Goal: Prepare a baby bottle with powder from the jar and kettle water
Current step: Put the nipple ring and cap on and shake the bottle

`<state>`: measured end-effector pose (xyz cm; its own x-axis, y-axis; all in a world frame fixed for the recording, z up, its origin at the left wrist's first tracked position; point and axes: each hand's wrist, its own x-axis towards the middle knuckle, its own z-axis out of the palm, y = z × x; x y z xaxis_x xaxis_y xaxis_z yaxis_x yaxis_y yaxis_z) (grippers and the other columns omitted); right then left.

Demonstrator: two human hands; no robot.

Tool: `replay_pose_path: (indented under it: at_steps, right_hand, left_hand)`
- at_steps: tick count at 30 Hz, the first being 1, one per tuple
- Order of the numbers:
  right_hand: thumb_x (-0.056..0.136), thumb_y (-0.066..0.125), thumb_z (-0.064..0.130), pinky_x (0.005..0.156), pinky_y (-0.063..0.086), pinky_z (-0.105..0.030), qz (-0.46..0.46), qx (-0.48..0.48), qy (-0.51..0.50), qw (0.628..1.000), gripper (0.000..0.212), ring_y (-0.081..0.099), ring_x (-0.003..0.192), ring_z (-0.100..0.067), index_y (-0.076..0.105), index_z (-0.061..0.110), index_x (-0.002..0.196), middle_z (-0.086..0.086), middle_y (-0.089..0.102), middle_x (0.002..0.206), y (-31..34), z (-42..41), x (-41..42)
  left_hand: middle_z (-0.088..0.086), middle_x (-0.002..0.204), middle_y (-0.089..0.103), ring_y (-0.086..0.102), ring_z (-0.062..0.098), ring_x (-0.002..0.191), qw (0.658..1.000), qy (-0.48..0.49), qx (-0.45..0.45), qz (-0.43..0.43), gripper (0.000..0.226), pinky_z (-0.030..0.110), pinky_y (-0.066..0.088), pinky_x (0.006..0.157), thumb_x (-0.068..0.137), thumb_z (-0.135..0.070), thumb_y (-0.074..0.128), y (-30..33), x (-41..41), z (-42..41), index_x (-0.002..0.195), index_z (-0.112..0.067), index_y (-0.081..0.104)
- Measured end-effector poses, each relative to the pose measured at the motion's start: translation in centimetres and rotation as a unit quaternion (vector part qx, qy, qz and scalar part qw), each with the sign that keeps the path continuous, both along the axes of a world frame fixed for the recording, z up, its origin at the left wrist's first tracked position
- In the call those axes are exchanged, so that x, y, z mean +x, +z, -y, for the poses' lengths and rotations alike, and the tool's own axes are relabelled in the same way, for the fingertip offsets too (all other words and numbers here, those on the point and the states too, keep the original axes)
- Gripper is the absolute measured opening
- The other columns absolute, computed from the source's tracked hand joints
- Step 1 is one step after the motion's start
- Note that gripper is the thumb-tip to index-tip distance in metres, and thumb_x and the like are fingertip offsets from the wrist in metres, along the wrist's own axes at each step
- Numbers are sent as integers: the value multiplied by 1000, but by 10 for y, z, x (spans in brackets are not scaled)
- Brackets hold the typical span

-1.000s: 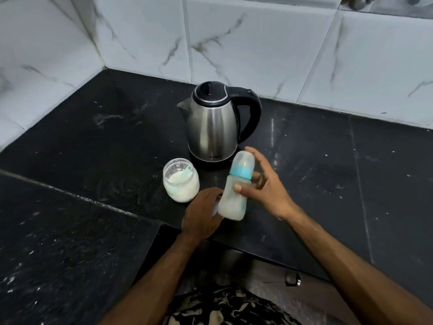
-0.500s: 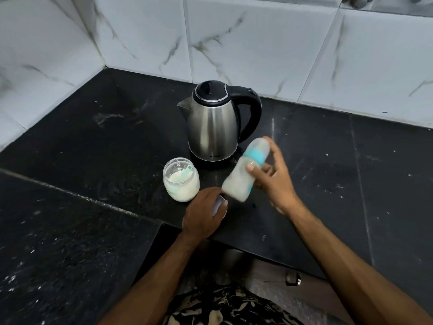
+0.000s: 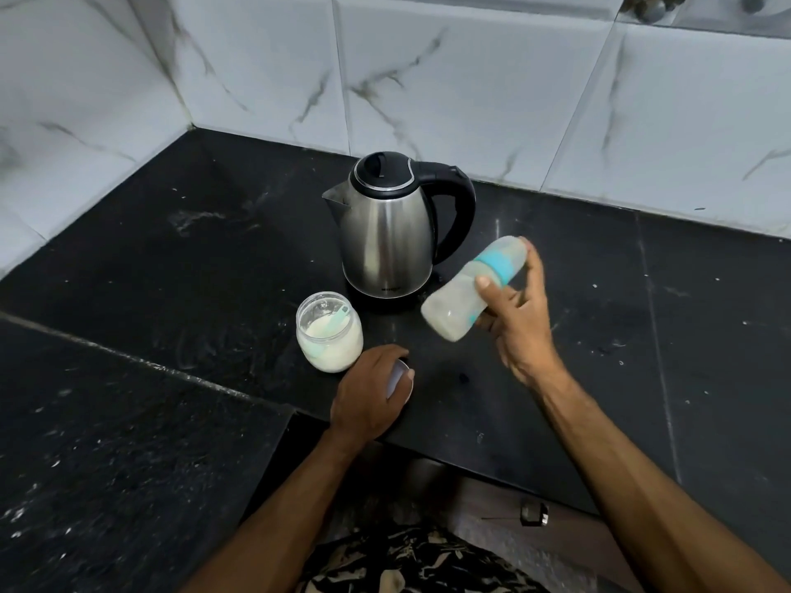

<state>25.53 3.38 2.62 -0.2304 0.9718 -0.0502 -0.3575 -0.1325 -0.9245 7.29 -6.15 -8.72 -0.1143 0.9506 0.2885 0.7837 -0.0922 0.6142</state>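
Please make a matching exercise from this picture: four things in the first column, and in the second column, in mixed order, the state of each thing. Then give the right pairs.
Things:
1. kettle
2. baby bottle
3. jar
4. left hand

States:
A. open, with white powder and a scoop inside
B. resting on a white lid on the counter
C. upright, black lid closed
D. tilted, held off the counter by the right hand

Pairs: 1-C, 2-D, 3-A, 4-B

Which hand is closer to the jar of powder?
The left hand. It rests on a white lid just right of the jar. The right hand is farther right, holding the tilted bottle beside the kettle.
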Motion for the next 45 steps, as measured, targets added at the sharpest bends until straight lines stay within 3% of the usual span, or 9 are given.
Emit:
replay_pose_path:
  at_steps: [5,11,16,22,24,28,34,39,45]
  right_hand:
    - [72,76,7,74,59,-35,120,53,183,974,84,71,96,-23,35,33,141,-17,67,113,-7,26,-5]
    - [85,71,13,74,60,-46,-5,3,-16,1000,78,69,94,-23,28,28,148,0,72,98,1,-7,1]
    - [76,78,3,77,59,-37,145,50,199,968,86,71,99,-25,33,32,144,-17,66,116,-10,24,-7]
    - [81,73,14,73,61,-45,3,-9,-19,1000,81,70,92,-21,28,28,148,2,74,94,2,-5,-2]
    - [83,71,12,70,61,-42,5,-13,-3,1000,81,69,92,-22,26,29,149,1,73,94,-1,1,-3]
    - [75,77,8,77,60,-38,126,35,167,977,85,71,98,-28,33,35,143,-13,70,111,-14,29,-8]
    - [82,74,14,73,61,-45,-7,-16,-10,1000,83,69,92,-21,27,28,149,2,73,96,-4,2,-5]
    - [77,77,0,75,59,-35,119,32,188,974,83,70,100,-27,35,34,141,-19,65,119,-13,30,-12]
    - [78,76,14,70,61,-41,6,-17,2,1000,82,69,90,-19,32,32,145,1,73,97,-6,6,-10]
  left_hand:
    - [4,112,67,52,12,104,1000,-23,-7,2,32,6,27,92,83,-19,71,2,-2,-1,113,-11,64]
    - [1,116,66,55,12,110,1000,-3,7,7,39,2,24,99,93,-40,50,2,0,0,115,-12,65]
    - [8,109,67,50,11,102,1000,-20,3,-1,34,11,29,89,81,-17,73,4,-1,0,112,-8,64]
    - [0,117,66,56,12,111,1000,6,6,9,41,10,31,99,92,-42,49,0,0,0,115,-13,66]
    - [0,116,66,56,11,110,1000,6,6,11,39,10,32,97,92,-41,51,2,0,0,115,-13,65]
    - [7,110,67,50,10,102,1000,-27,-1,0,36,9,28,90,80,-20,73,5,-1,0,113,-9,64]
    - [0,118,65,56,12,111,1000,0,4,10,39,9,32,99,93,-41,50,2,0,0,117,-14,64]
    - [9,110,66,54,15,102,1000,-16,0,7,41,15,33,88,77,-19,77,3,-1,1,115,-10,62]
    - [1,115,66,56,12,108,1000,4,10,16,37,11,33,96,92,-40,51,5,2,0,114,-13,64]
